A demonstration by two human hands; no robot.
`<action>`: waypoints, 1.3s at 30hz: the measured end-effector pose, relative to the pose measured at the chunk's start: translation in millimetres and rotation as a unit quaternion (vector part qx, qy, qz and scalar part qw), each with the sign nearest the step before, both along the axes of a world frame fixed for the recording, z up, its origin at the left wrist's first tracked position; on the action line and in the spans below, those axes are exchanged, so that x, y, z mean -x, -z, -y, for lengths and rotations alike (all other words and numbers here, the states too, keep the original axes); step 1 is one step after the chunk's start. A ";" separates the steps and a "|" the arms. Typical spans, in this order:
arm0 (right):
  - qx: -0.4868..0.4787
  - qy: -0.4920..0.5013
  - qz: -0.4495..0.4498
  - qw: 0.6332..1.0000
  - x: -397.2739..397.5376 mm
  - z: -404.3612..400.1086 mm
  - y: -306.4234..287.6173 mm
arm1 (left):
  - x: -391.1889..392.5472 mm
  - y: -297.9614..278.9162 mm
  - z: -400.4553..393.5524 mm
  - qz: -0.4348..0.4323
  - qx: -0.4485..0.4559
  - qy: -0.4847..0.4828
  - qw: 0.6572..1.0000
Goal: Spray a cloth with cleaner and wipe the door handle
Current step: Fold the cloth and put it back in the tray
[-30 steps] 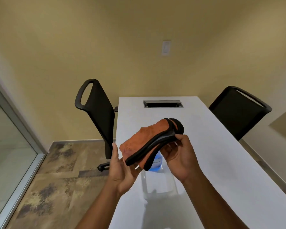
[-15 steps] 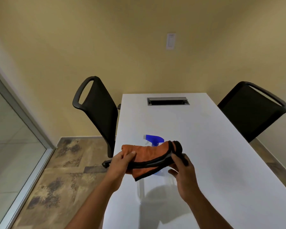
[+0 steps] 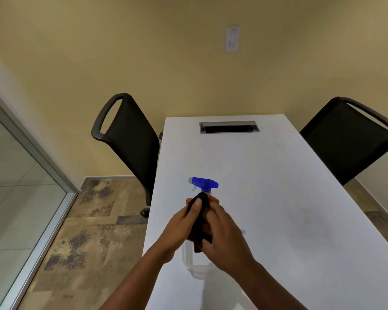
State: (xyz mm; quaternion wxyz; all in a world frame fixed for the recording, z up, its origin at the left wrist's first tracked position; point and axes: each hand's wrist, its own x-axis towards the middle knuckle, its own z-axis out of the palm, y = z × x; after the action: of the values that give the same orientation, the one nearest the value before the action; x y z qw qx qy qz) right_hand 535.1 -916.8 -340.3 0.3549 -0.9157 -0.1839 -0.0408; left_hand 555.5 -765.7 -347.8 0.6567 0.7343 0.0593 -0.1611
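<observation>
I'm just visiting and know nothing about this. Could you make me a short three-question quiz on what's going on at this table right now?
1. True or false: the spray bottle is lifted off the white table.
2. What do the left hand and right hand hold between them? A) a bunched cloth B) a phone C) a cup
3. Fill in: the bottle's trigger head is coloured ____.

Key
1. False: it stands on the table, just beyond the hands.
2. A: both hands grip the orange, black-edged cloth.
3. Blue.
</observation>
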 end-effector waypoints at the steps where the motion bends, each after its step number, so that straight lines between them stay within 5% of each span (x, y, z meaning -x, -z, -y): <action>1: -0.004 -0.004 -0.015 1.000 1.1 -1.7 0.5 | 0.1 2.2 0.1 -0.004 -0.009 0.007 1.000; 6: -0.062 -0.086 -0.089 0.990 -0.2 5.2 5.7 | -1.5 18.6 -14.1 -0.010 -0.048 0.016 0.999; 9: -0.146 -0.013 -0.115 0.982 -10.9 24.0 11.3 | -2.1 28.0 -27.4 -0.016 -0.090 0.051 0.994; 12: -0.107 0.051 -0.141 0.983 -26.7 46.9 19.2 | -7.1 29.6 -35.4 -0.020 -0.157 0.127 0.979; 16: -0.005 -0.067 -0.278 0.958 -37.4 58.8 26.8 | -21.0 27.2 -30.7 -0.023 -0.232 0.228 0.945; 20: -0.024 -0.072 -0.289 0.954 -40.2 52.9 32.9 | -37.3 26.0 -17.8 -0.003 -0.268 0.291 0.919; 25: -0.080 0.043 -0.303 0.949 -45.4 46.9 39.0 | -54.4 40.8 -11.3 0.019 -0.313 0.246 0.917; 32: 0.011 0.185 -0.351 0.918 -51.8 22.2 53.6 | -48.5 67.8 -15.6 0.115 -0.421 0.121 0.891; 39: 0.069 0.185 -0.382 0.903 -64.5 1.1 82.0 | -34.2 82.9 -7.6 0.178 -0.450 0.155 0.861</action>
State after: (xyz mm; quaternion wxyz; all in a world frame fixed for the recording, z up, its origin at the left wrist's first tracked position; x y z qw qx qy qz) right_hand 599.6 -917.9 -422.3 0.3196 -0.9010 0.1357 0.2600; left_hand 589.8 -758.1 -430.7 0.2209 0.9658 -0.1072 -0.0831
